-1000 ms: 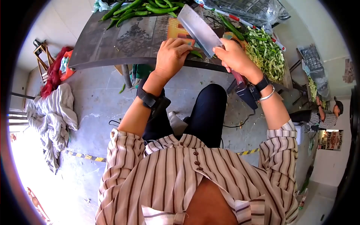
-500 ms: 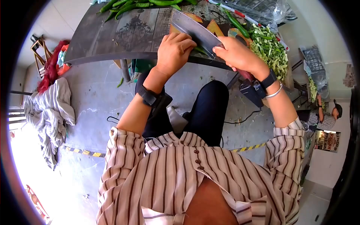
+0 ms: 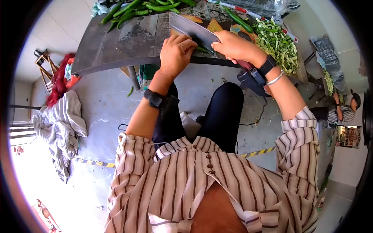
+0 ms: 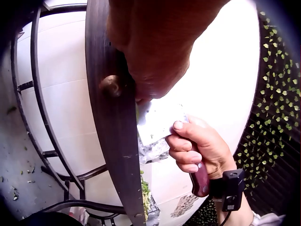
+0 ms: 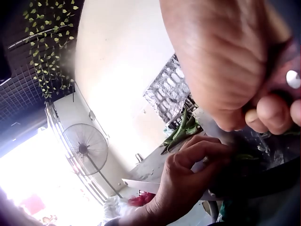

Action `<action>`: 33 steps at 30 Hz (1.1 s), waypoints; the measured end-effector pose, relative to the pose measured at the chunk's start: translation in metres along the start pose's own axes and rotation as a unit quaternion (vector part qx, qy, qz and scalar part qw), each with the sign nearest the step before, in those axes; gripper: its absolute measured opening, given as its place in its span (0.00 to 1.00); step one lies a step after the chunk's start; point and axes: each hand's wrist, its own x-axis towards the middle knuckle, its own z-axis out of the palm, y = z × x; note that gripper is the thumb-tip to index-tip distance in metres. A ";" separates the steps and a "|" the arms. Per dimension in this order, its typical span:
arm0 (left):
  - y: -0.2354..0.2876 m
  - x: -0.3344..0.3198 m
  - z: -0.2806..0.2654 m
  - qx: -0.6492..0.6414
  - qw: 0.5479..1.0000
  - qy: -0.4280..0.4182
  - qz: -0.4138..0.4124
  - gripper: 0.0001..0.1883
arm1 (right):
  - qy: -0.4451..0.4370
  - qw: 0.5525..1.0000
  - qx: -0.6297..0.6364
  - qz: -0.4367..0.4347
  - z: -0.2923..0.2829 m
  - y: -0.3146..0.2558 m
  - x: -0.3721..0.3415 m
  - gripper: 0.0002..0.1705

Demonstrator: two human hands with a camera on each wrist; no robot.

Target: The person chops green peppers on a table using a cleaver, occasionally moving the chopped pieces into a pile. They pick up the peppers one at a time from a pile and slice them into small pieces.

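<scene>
In the head view my right hand (image 3: pixel 239 46) grips the red-brown handle of a cleaver (image 3: pixel 190 29), whose broad blade slants over the table near its front edge. The left wrist view shows the handle (image 4: pixel 201 181) within the curled fingers. My left hand (image 3: pixel 175 54) is beside the blade, its fingers curled down at the board-like tabletop. From under those fingers a green chili pepper (image 3: pixel 202 49) sticks out toward the cleaver; most of it is hidden. Whole green chilies (image 3: pixel 134 11) lie heaped at the back of the table (image 3: pixel 116 50).
A heap of chopped green pieces (image 3: pixel 278 48) lies at the table's right end, with a single long chili (image 3: pixel 239 19) beside it. Clear plastic wrapping (image 3: pixel 281 6) is behind. Another person (image 3: pixel 340 110) is at far right. Grey cloth (image 3: pixel 60 124) lies at left.
The cleaver, raised and tilted higher a second ago, has come down and leftward toward the left hand's fingers. My left hand stays at the table edge over the chili.
</scene>
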 end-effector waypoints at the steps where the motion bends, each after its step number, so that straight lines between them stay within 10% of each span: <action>1: 0.000 0.000 -0.001 -0.003 1.000 -0.004 -0.009 0.03 | 0.011 1.000 0.009 0.002 0.001 0.002 0.001 0.10; 17: 0.002 -0.001 0.000 -0.016 0.999 -0.011 -0.031 0.03 | 0.148 0.989 0.002 -0.007 -0.001 0.008 0.002 0.14; 33: 0.002 0.000 -0.002 -0.011 1.000 -0.007 -0.012 0.04 | 0.001 0.999 -0.032 -0.006 -0.004 -0.009 -0.002 0.11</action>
